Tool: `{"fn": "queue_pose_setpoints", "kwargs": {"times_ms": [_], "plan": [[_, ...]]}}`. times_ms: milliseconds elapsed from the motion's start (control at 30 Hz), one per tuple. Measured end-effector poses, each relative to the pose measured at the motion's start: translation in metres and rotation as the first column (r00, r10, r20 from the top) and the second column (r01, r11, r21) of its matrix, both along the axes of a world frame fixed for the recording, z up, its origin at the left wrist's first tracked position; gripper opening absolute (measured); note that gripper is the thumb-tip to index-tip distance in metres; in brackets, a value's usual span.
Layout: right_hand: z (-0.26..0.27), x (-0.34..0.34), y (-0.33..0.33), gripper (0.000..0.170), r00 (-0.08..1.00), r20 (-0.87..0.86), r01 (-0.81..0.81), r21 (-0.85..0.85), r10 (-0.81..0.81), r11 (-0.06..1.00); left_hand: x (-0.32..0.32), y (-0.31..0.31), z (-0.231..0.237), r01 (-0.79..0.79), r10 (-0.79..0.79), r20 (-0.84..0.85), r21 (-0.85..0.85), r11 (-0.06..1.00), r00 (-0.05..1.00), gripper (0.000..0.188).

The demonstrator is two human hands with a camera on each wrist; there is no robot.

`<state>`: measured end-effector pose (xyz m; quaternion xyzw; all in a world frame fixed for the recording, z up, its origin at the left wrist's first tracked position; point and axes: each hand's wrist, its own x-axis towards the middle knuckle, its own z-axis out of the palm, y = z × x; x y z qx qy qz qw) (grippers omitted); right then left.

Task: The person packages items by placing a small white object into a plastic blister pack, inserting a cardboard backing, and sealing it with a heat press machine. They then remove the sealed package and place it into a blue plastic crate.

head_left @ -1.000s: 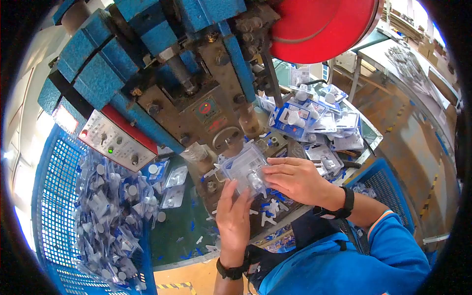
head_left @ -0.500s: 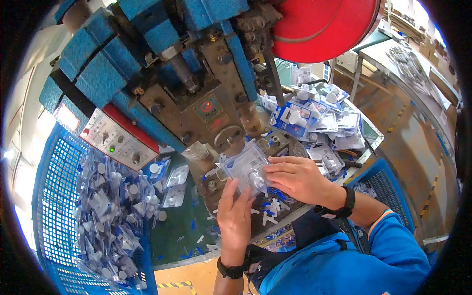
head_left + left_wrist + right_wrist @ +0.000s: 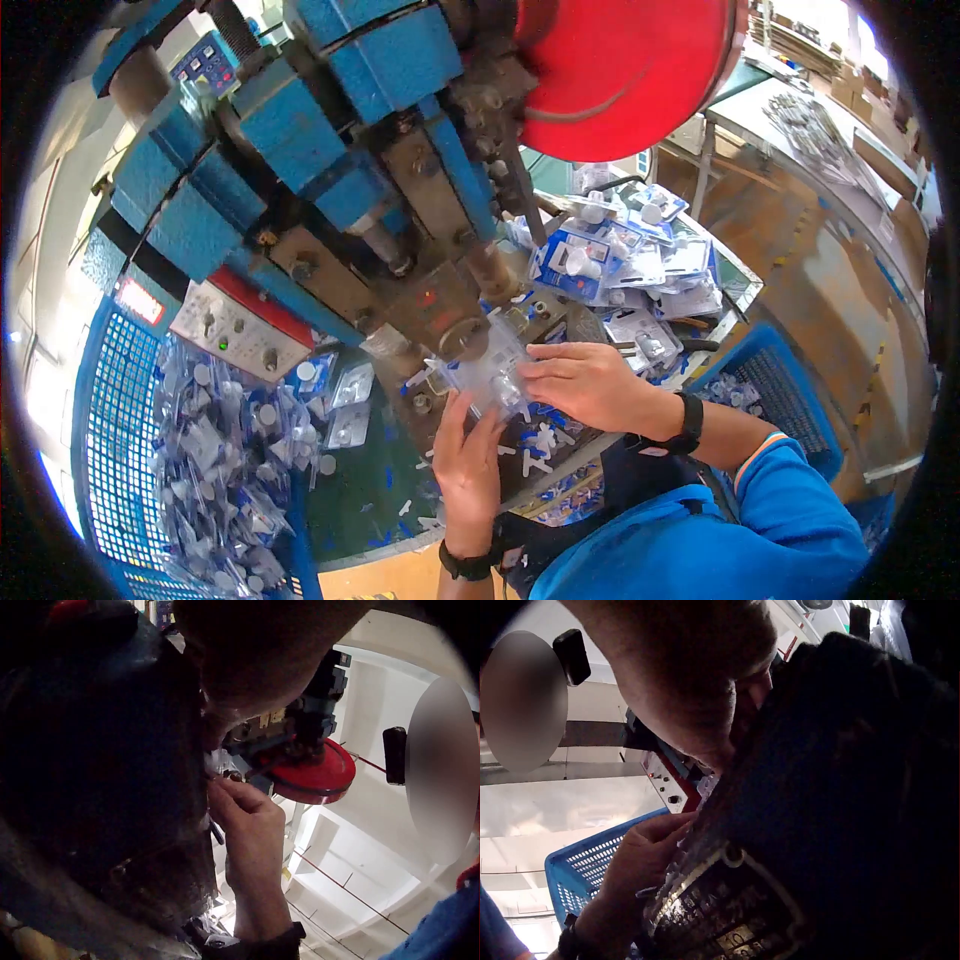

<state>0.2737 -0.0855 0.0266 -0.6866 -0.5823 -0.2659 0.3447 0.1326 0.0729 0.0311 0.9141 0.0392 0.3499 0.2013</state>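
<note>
A clear blister pack [image 3: 503,382] with a white piece inside lies on the press bed, close under the lowered press plate [image 3: 425,305]. My left hand [image 3: 467,470] holds its near left edge between thumb and fingers. At its right edge, my right hand [image 3: 585,385] pinches the plastic with the fingertips. The left wrist view shows the right hand [image 3: 251,825] with thumb and fingers brought together at the pack. In the right wrist view the left hand [image 3: 630,874] grips near the bed, and the dark press bed hides most of the pack.
A blue basket [image 3: 105,440] full of packs stands left, under a control box [image 3: 240,330]. Finished-looking packs [image 3: 640,250] pile up on the right, near another basket [image 3: 800,390]. Small white and blue pieces [image 3: 545,450] litter the bench front. The red wheel [image 3: 620,80] hangs above.
The press plate has come down toward the pack and looks blurred. Both hands keep their hold on the pack, while the head view has shifted slightly.
</note>
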Motion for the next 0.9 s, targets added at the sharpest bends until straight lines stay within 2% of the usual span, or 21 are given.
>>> {"fn": "queue_pose_setpoints", "kwargs": {"times_ms": [167, 367, 467, 567, 667, 700, 733, 767, 867, 900], "plan": [[0.016, -0.003, 0.002, 0.014, 0.996, 0.07, 0.055, 0.018, -0.056, 0.998, 0.001, 0.0, 0.007, -0.021, 0.016, 0.105, 0.046, 0.999, 0.994, 0.027], [0.018, -0.002, 0.002, 0.014, 0.997, 0.062, 0.045, 0.017, -0.046, 0.999, 0.0, 0.002, 0.006, -0.005, 0.0, 0.092, 0.048, 0.999, 0.996, 0.029], [0.022, -0.005, -0.001, 0.015, 0.998, 0.046, 0.05, -0.059, -0.048, 0.997, 0.007, -0.005, 0.021, -0.018, 0.011, 0.066, 0.106, 0.994, 0.998, 0.037], [0.023, 0.002, 0.001, 0.018, 0.993, 0.117, 0.021, -0.132, -0.005, 0.991, 0.014, -0.005, 0.024, -0.018, 0.012, 0.027, 0.217, 0.976, 1.0, 0.045], [0.023, -0.001, 0.001, 0.02, 0.984, 0.179, 0.057, -0.236, -0.015, 0.97, 0.016, -0.006, 0.003, -0.039, 0.048, -0.024, 0.278, 0.96, 0.999, 0.043], [0.004, 0.001, 0.006, 0.021, 0.995, 0.101, 0.03, -0.252, -0.004, 0.967, 0.021, -0.006, -0.012, -0.062, 0.068, -0.012, 0.293, 0.954, 0.998, 0.042], [0.0, 0.002, 0.007, 0.021, 0.993, 0.115, 0.033, -0.209, -0.009, 0.977, 0.024, -0.005, -0.017, -0.095, 0.095, 0.016, 0.313, 0.945, 0.995, 0.041], [-0.001, 0.004, 0.007, 0.021, 0.991, 0.132, 0.032, -0.164, -0.01, 0.986, 0.022, -0.005, -0.015, -0.073, 0.063, 0.047, 0.249, 0.966, 0.997, 0.037], [-0.005, -0.01, -0.004, 0.021, 0.985, 0.17, 0.011, -0.038, -0.004, 0.999, 0.013, -0.006, -0.013, -0.057, 0.046, 0.047, 0.268, 0.962, 0.998, 0.036], [-0.005, -0.015, -0.007, 0.021, 0.982, 0.187, -0.002, -0.001, 0.002, 1.0, 0.007, -0.011, -0.014, -0.058, 0.046, 0.052, 0.257, 0.965, 0.998, 0.042]]}}
